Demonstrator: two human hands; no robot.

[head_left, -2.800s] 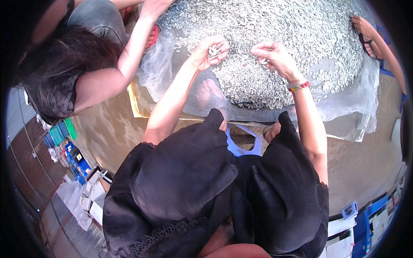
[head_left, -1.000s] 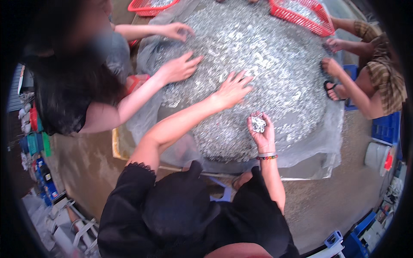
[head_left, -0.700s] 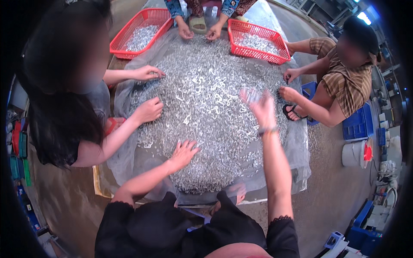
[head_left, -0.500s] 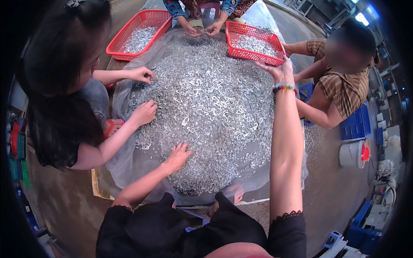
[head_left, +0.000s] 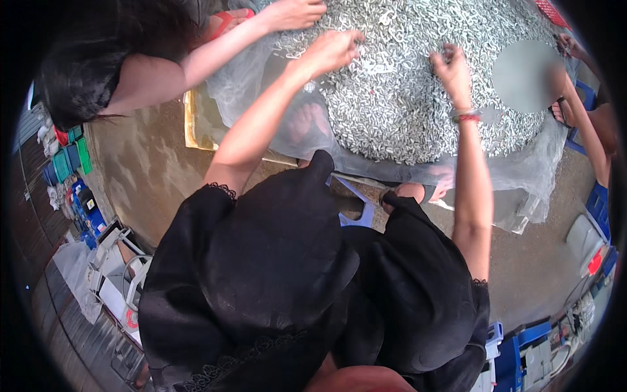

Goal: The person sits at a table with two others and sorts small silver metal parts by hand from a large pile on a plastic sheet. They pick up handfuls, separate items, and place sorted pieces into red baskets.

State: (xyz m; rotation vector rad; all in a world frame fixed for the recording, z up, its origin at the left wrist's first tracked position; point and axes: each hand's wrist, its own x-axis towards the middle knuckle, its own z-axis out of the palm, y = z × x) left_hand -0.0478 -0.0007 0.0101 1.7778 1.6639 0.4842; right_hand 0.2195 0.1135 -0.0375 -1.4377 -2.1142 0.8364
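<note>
A wide pile of small silvery metal pieces [head_left: 392, 124] lies in front of me on a translucent sheet [head_left: 261, 98]. Among them are larger, pale curved pieces like hooks or links [head_left: 386, 18]. My left hand [head_left: 330, 52] hovers over the pile's left side, fingers stretched and slightly parted, some motion blur at the tips. Over the right part is my right hand [head_left: 452, 72], its fingers bent and apart, with a beaded bracelet at the wrist. I see nothing held in either hand. Beyond my left hand, a co-worker's hand [head_left: 297, 13] reaches to the pile.
A second co-worker's arm [head_left: 588, 127] comes in from the right. The corner of a red basket [head_left: 552, 12] shows at the upper right. A pale purple stool [head_left: 358, 212] stands between my knees. A white bucket [head_left: 583, 243] and blue crates [head_left: 597, 206] are at the right.
My right hand has come away from the red basket and back over the pile. My view has tipped down, so the pile sits higher and the far co-worker is out of sight.
</note>
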